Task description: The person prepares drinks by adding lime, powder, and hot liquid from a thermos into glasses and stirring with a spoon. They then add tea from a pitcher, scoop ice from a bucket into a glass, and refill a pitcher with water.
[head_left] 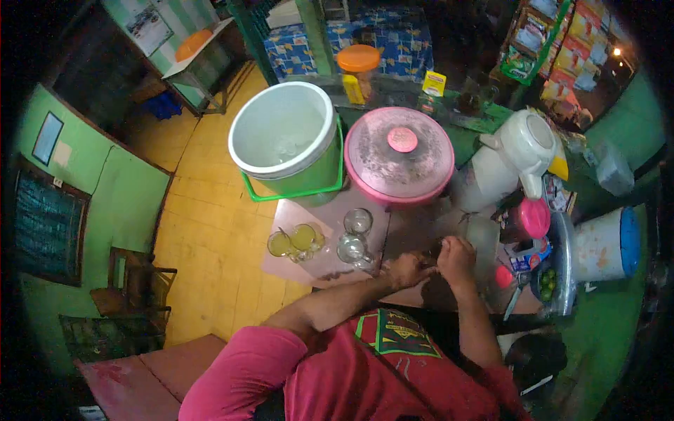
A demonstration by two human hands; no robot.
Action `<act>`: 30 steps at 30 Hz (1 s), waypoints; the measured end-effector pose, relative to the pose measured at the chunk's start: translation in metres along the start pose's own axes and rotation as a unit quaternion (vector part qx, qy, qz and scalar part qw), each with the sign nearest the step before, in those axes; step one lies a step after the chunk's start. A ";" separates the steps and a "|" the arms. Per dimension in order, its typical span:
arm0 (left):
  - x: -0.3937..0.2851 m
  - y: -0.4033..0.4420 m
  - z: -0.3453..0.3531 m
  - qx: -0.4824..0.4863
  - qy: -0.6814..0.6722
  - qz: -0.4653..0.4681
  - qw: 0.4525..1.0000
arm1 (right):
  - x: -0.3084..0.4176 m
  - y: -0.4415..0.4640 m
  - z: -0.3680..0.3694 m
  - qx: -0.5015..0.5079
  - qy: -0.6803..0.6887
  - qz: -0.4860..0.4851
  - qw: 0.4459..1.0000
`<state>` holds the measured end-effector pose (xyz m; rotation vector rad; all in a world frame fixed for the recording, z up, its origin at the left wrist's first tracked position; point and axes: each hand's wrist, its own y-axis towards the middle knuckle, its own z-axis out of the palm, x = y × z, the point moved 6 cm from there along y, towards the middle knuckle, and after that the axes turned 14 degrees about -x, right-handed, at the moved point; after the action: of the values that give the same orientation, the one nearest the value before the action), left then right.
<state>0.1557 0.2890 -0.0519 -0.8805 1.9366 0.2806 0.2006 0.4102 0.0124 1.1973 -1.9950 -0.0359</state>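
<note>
Close to my body, over the brown counter, my left hand and my right hand are near each other. The fingers of both are closed in a pinch or fist. Whatever sits between them is too small or hidden to make out. To the left of my hands stand two clear glass mugs, the far mug and the near mug. Further left, a glass of yellow-green drink is beside another such glass. Right of my right hand is a translucent container.
Behind the glasses are a green bucket with a white inner tub and a pink lidded container. A white thermos jug, a pink-lidded jar, a knife, green limes and a blue-lidded bucket stand at right.
</note>
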 end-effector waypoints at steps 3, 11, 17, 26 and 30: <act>0.003 -0.009 -0.009 -0.087 -0.018 0.140 0.986 | 0.040 0.001 -0.020 0.131 -0.163 -0.024 0.978; -0.086 -0.068 -0.209 -0.072 0.038 0.237 0.968 | 0.229 0.048 -0.079 -0.029 0.037 -0.086 0.995; -0.081 -0.068 -0.373 -0.127 0.042 0.180 0.974 | 0.370 0.117 -0.046 -0.002 0.060 -0.136 0.989; -0.044 -0.013 -0.492 -0.215 0.074 0.164 0.960 | 0.440 0.215 0.062 0.064 -0.017 -0.120 0.990; -0.010 0.018 -0.504 -0.262 0.053 0.176 0.947 | 0.442 0.247 0.101 0.009 -0.042 -0.207 0.978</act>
<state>-0.1943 0.0410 0.2141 -0.8846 2.1540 1.0148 -0.1505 0.1777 0.3112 1.6270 -1.7858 -0.2813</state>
